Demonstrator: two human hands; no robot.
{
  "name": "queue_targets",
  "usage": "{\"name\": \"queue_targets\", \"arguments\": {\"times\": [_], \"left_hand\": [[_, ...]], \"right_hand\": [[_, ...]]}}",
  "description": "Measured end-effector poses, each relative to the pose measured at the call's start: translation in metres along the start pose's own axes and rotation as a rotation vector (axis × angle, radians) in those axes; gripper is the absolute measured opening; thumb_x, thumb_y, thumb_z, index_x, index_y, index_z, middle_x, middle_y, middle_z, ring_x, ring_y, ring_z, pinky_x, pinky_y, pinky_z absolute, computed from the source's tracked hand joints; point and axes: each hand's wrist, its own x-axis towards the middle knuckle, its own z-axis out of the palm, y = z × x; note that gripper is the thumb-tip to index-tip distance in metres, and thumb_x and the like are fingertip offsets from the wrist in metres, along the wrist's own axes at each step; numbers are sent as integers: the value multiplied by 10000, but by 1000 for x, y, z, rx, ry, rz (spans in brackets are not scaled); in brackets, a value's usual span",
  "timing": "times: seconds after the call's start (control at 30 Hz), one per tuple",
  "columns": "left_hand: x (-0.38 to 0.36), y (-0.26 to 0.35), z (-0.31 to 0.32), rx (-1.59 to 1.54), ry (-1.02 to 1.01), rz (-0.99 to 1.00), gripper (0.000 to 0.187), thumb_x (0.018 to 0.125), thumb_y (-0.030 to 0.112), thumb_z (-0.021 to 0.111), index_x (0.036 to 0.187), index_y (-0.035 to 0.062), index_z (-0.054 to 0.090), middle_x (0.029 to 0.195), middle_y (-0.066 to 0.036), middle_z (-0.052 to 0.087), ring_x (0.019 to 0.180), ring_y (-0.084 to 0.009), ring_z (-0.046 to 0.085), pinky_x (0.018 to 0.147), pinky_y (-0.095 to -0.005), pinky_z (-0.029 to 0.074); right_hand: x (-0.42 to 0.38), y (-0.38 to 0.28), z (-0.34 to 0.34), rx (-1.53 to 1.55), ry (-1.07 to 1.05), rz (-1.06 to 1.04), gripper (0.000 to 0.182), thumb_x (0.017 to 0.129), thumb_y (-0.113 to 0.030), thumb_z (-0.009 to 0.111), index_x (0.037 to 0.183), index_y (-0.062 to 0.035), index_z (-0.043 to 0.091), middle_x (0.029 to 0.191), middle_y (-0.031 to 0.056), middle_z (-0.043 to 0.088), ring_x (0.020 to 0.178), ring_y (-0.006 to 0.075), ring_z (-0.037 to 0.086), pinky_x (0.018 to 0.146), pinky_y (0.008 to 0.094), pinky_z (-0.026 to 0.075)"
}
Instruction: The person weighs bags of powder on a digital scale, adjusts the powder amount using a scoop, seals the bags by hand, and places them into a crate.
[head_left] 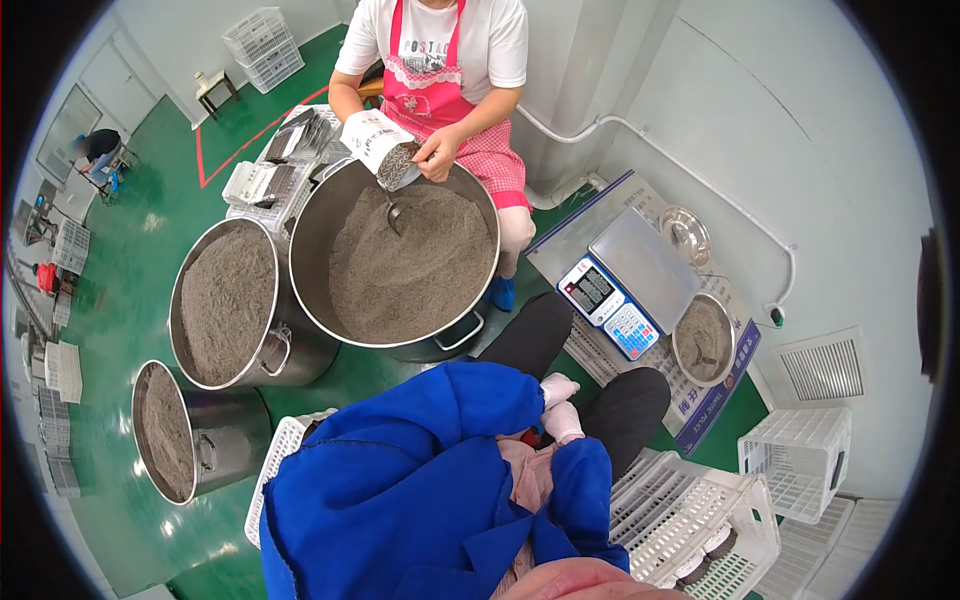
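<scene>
My left hand (558, 390), in a white glove, rests over my lap with its fingers drawn together. Just below it lies my right hand (562, 422), also gloved, curled closed and close against the left. Nothing shows in either hand, though the palms are hidden. Blue sleeves (440, 400) cover both arms, and my dark-trousered knees (632, 400) are on either side. Ahead to the left stands a large steel pot (470, 310) of grey-brown powder (400, 275). The digital scale (610, 300) sits beyond my hands to the right.
A person in a pink apron (440, 100) holds a white pouch (378, 140) over the pot, near a metal scoop (393, 215). Two smaller powder-filled pots (300, 345) (235, 435) stand left. A steel bowl (703, 340) and white crates (795, 450) are right.
</scene>
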Motion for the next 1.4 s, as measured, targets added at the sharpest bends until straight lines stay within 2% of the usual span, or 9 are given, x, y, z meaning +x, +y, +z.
{"name": "queue_targets", "arguments": {"times": [0.13, 0.4, 0.7, 0.83, 0.93, 1.03, 1.13, 1.4], "left_hand": [[2, 0, -1, 62, -11, 54, 384, 852, 323, 600, 1024, 11, 743, 1090, -170, 722, 1055, -280, 667, 948, -352, 479], [-5, 6, -4, -68, 26, 44, 384, 856, 316, 606, 1034, 2, 738, 1068, -155, 730, 1044, -262, 669, 948, -350, 481], [11, -6, 4, -133, 9, 40, 372, 858, 299, 624, 1033, -10, 734, 1041, -155, 734, 1002, -245, 679, 908, -340, 498], [9, -5, 5, -182, 0, 28, 376, 864, 296, 625, 1044, -16, 730, 1046, -157, 732, 1000, -245, 678, 910, -342, 498], [8, -6, 7, -139, 46, 71, 367, 889, 347, 593, 946, 18, 748, 991, -161, 736, 974, -288, 689, 865, -380, 502], [4, -5, 4, -135, 49, 70, 360, 884, 341, 600, 944, 18, 748, 979, -157, 738, 962, -286, 692, 858, -379, 505], [1, 1, -2, -113, -10, 39, 387, 861, 321, 614, 1029, -5, 737, 1050, -152, 734, 1008, -250, 678, 922, -340, 493], [-1, 2, -1, -80, 21, -8, 370, 847, 326, 623, 998, 13, 750, 1029, -137, 740, 994, -241, 683, 912, -338, 497]], "right_hand": [[-5, -3, -5, -14, 18, -43, 319, 874, -299, 584, 1019, -59, 736, 1055, 243, 702, 1037, 391, 666, 890, 468, 521], [8, 7, 10, 0, 150, -74, 274, 850, -285, 625, 961, -61, 738, 982, 239, 708, 972, 403, 673, 831, 483, 529], [8, 9, 11, 19, 146, -73, 279, 847, -287, 631, 968, -61, 740, 978, 250, 705, 966, 407, 675, 825, 486, 532], [6, 5, 7, -26, 93, -54, 295, 874, -289, 578, 972, -62, 738, 1031, 238, 707, 1008, 390, 675, 856, 475, 533], [1, 1, 2, -15, 83, -44, 309, 877, -299, 576, 991, -62, 737, 1045, 236, 706, 1020, 390, 671, 864, 473, 531], [-1, -1, 0, -4, 68, -19, 323, 879, -308, 574, 1014, -63, 735, 1063, 236, 703, 1036, 391, 667, 877, 471, 527], [-3, -4, -3, -6, 46, -3, 332, 879, -313, 574, 1031, -66, 734, 1076, 239, 700, 1048, 393, 662, 888, 469, 523], [2, 3, 1, 1, 26, -45, 335, 872, -307, 575, 1045, -69, 734, 1085, 240, 697, 1057, 387, 660, 892, 469, 520]]}}
